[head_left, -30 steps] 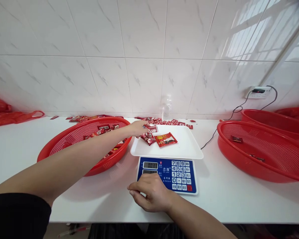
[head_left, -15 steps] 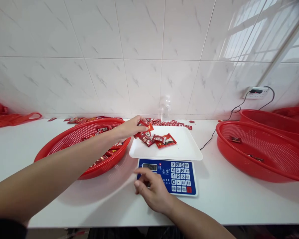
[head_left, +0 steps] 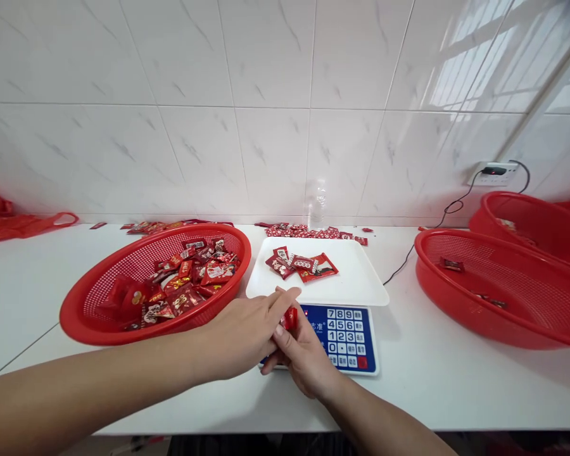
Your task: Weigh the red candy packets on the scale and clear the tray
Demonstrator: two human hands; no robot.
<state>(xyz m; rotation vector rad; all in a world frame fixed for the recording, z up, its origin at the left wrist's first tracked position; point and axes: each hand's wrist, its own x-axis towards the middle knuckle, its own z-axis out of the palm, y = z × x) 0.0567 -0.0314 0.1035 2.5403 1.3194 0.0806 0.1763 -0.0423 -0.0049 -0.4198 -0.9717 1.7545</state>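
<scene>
Both hands meet over the left part of the blue scale [head_left: 344, 335]. My left hand [head_left: 249, 329] lies over my right hand [head_left: 304, 358], its fingers bent around something mostly hidden. A red packet [head_left: 289, 318] shows between the two hands, against my right palm and thumb. Several red packets [head_left: 303, 263] rest on the white weighing tray [head_left: 351, 288] just beyond. At the left, a red basket [head_left: 76, 316] holds many red packets [head_left: 218, 271]. The scale's display is covered by my hands.
Another red basket [head_left: 427, 278] with a few packets stands at the right, more baskets [head_left: 484, 209] behind it. Loose packets [head_left: 304, 232] and a clear bottle [head_left: 316, 209] are along the tiled wall. A black cable [head_left: 403, 261] runs to the socket [head_left: 494, 173].
My left hand has moved from the tray down to my right hand, carrying red packets. The packets left on the tray and the contents of the left basket are now uncovered.
</scene>
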